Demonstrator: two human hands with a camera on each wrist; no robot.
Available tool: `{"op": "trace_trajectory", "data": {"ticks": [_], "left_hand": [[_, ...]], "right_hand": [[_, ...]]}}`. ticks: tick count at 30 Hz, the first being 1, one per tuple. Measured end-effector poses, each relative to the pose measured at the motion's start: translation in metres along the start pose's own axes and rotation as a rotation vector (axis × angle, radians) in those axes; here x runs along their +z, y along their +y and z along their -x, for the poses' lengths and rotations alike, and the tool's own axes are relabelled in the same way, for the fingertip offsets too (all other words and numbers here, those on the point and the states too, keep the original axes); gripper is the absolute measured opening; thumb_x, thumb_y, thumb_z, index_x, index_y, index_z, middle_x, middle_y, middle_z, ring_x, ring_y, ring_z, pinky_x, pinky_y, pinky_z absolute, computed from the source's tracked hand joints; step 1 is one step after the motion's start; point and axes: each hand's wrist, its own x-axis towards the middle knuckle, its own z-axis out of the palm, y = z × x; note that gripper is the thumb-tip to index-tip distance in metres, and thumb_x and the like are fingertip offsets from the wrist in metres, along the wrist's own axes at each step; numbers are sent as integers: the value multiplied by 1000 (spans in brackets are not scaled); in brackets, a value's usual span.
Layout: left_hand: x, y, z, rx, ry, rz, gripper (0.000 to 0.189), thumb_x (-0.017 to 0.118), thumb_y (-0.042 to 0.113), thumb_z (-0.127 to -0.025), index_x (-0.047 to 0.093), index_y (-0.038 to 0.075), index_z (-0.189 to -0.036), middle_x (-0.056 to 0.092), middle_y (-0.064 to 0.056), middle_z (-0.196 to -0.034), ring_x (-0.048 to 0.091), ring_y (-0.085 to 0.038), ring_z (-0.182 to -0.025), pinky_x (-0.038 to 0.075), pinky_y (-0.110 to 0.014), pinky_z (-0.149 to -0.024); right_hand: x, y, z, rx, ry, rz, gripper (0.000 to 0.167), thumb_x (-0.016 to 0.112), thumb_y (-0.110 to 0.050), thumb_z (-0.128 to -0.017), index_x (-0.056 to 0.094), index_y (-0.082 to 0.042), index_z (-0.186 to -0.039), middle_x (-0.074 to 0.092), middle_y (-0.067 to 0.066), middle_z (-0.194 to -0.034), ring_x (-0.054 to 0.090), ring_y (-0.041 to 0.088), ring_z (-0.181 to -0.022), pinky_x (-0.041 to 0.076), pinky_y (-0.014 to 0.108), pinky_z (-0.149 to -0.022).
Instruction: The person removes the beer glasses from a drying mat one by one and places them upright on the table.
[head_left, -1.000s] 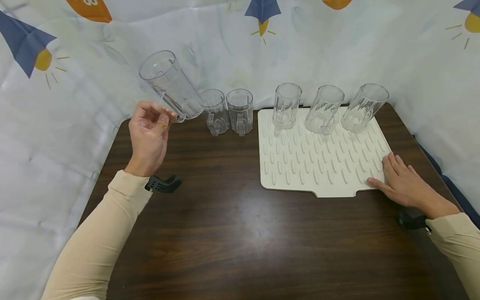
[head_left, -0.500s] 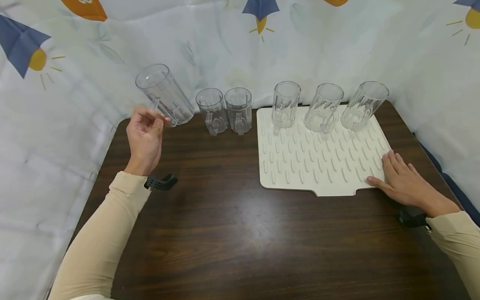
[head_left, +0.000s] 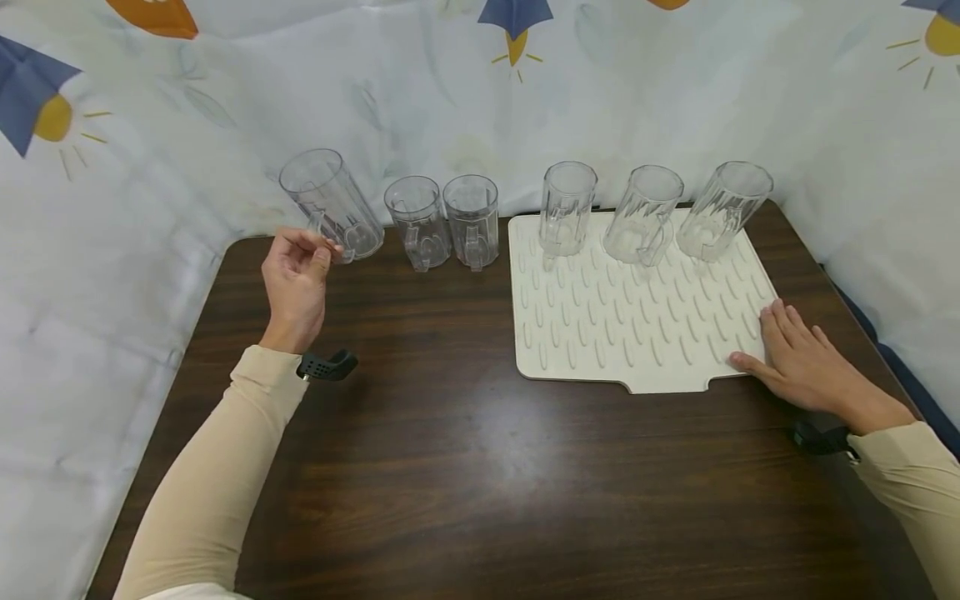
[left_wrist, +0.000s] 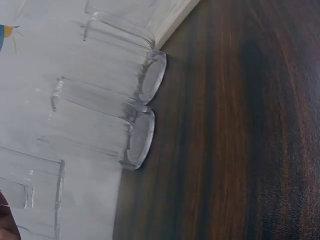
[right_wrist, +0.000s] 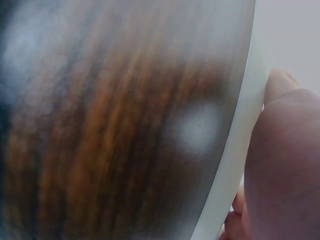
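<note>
My left hand (head_left: 295, 279) pinches the handle of a clear glass mug (head_left: 336, 204) at the back left. This mug leans up and to the left, and in the left wrist view its base (left_wrist: 59, 200) appears raised off the tabletop. Beside it, two similar mugs, a nearer one (head_left: 418, 223) and another (head_left: 472, 222), stand side by side on the table. With fingers straight, my right hand (head_left: 806, 362) rests on the right front corner of the cream ridged mat (head_left: 600, 333). In the right wrist view the thumb (right_wrist: 285, 160) lies along the mat's edge (right_wrist: 227, 165).
A row of 3 clear mugs stands along the mat's back: a left one (head_left: 567, 208), a middle one (head_left: 645, 215) and a right one (head_left: 725, 210). A white patterned cloth (head_left: 247, 125) hangs behind the dark wooden table (head_left: 487, 483).
My left hand has lowered the mug from higher up, down towards the tabletop left of the two standing mugs. My right hand has stayed on the mat's corner.
</note>
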Motion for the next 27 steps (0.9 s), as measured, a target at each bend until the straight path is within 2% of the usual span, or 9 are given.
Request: {"op": "trace_trajectory", "data": {"ticks": [15,27], "left_hand": [[-6,-36,-2,-63,-6,-120,29,55,-18,-97,62,10,-92,63,-4,-90,68,-15,-86,60,-21,-84],[-6,-53,-2,-125,-11,-192,22,57,-16,-97,61,6,-93,63,-2,-94,69,-14,-90,59,-20,-87]], "right_hand": [[0,0,0,6,0,8,100,45,-55,-107,-4,17,-157,-9,43,-163,-4,59,-155,10,82,-117],[0,-1,0,2,-4,-12,100,46,-55,-107,-3,16,-157,-10,43,-163,-5,59,-155,9,83,-118]]}}
